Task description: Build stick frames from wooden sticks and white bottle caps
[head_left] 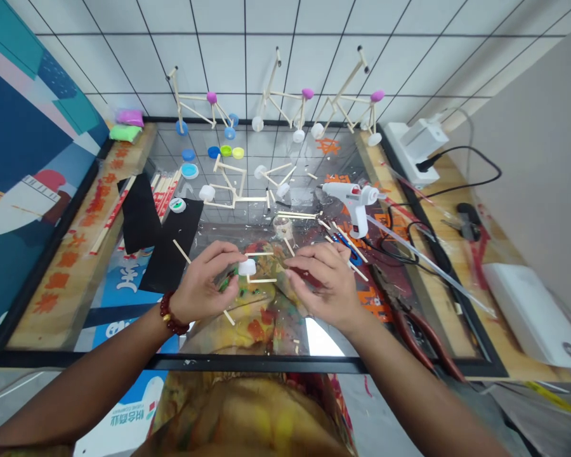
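Left hand [203, 282] pinches white plastic cap [247, 267] on wooden stick frame [261, 280].
Right hand [322, 284] released, just beside frame's right end; sticks run crosswise, cap nearer left hand.

left wrist [172, 312]: dark red bead bracelet [169, 313] | left hand [202, 284], right hand [324, 279]: bare, ungloved | forearms [83, 387]: bare | torso: loose garment [247, 416], mottled yellow, red and green print

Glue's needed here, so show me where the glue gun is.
In the head view, the white hot glue gun lies right of centre on the work surface, just beyond the right hand, beside loose wooden sticks.
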Demonstrator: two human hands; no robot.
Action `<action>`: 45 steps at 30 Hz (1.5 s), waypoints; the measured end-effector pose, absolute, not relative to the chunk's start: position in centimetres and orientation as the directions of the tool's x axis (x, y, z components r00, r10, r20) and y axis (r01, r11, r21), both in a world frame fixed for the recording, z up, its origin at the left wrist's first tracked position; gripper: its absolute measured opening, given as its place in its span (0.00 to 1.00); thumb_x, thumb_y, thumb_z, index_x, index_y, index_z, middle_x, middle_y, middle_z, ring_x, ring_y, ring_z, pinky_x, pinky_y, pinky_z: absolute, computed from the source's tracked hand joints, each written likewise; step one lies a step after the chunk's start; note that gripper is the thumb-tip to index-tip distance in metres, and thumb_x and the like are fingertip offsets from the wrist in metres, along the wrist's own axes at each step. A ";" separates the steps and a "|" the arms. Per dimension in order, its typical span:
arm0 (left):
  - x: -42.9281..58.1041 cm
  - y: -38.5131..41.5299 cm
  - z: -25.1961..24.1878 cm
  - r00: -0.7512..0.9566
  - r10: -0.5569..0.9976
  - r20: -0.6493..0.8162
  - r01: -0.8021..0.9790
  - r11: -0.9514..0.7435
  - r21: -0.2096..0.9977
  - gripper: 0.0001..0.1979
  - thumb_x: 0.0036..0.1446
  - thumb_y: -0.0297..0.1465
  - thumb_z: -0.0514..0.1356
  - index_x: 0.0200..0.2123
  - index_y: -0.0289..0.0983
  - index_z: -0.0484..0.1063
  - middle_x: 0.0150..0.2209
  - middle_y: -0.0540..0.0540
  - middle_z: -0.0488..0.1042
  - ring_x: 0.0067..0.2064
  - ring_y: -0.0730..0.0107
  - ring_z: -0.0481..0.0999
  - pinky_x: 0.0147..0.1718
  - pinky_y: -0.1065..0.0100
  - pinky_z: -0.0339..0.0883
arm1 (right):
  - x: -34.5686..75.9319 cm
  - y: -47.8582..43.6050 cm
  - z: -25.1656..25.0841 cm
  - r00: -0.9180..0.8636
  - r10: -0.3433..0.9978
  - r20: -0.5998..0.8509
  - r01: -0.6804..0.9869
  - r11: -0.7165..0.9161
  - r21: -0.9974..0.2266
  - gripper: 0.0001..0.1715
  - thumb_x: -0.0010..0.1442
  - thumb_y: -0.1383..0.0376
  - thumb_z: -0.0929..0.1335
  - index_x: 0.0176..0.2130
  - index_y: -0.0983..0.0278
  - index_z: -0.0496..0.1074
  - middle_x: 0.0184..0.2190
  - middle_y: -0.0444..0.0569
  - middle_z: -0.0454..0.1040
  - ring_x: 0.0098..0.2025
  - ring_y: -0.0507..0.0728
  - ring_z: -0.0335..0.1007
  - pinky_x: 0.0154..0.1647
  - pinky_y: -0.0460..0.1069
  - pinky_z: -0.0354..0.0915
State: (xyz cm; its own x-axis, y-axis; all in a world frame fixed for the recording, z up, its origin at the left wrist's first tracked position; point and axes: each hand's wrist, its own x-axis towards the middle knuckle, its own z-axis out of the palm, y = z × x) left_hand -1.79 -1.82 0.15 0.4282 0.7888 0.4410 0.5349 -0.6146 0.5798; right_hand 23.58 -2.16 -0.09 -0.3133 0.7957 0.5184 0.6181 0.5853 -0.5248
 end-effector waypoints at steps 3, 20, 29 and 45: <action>-2.2 -1.7 0.1 0.367 0.815 0.448 0.573 -0.577 0.582 0.17 0.53 0.21 0.60 0.46 0.38 0.72 0.44 0.43 0.73 0.45 0.66 0.76 0.46 0.64 0.72 | 24.3 -2.0 0.0 -0.290 0.804 0.519 0.648 0.564 -0.513 0.05 0.60 0.67 0.69 0.37 0.57 0.76 0.33 0.43 0.78 0.37 0.56 0.71 0.47 0.57 0.52; -2.1 -1.2 -0.3 0.395 0.847 0.357 0.621 -0.532 0.575 0.13 0.55 0.23 0.61 0.45 0.38 0.73 0.42 0.43 0.76 0.43 0.63 0.76 0.44 0.61 0.71 | 22.3 -1.8 -0.3 -0.523 0.832 0.184 0.655 0.531 -0.537 0.19 0.57 0.60 0.73 0.49 0.59 0.74 0.45 0.50 0.76 0.46 0.60 0.68 0.48 0.57 0.50; -5.2 0.4 0.7 0.195 0.909 0.368 0.684 -0.395 0.614 0.11 0.55 0.25 0.62 0.42 0.38 0.74 0.41 0.44 0.76 0.44 0.64 0.77 0.44 0.65 0.71 | 20.2 2.4 2.4 -0.584 0.809 0.066 0.683 0.533 -0.499 0.22 0.58 0.62 0.73 0.52 0.59 0.72 0.50 0.52 0.75 0.52 0.64 0.68 0.52 0.59 0.49; -6.3 1.3 -0.2 0.150 0.929 0.339 0.696 -0.343 0.631 0.13 0.56 0.26 0.62 0.47 0.38 0.74 0.46 0.41 0.76 0.48 0.62 0.77 0.48 0.62 0.72 | 16.2 5.6 -0.5 -0.641 0.754 0.143 0.563 0.589 -0.580 0.10 0.62 0.66 0.71 0.45 0.59 0.76 0.43 0.48 0.76 0.45 0.58 0.69 0.48 0.55 0.48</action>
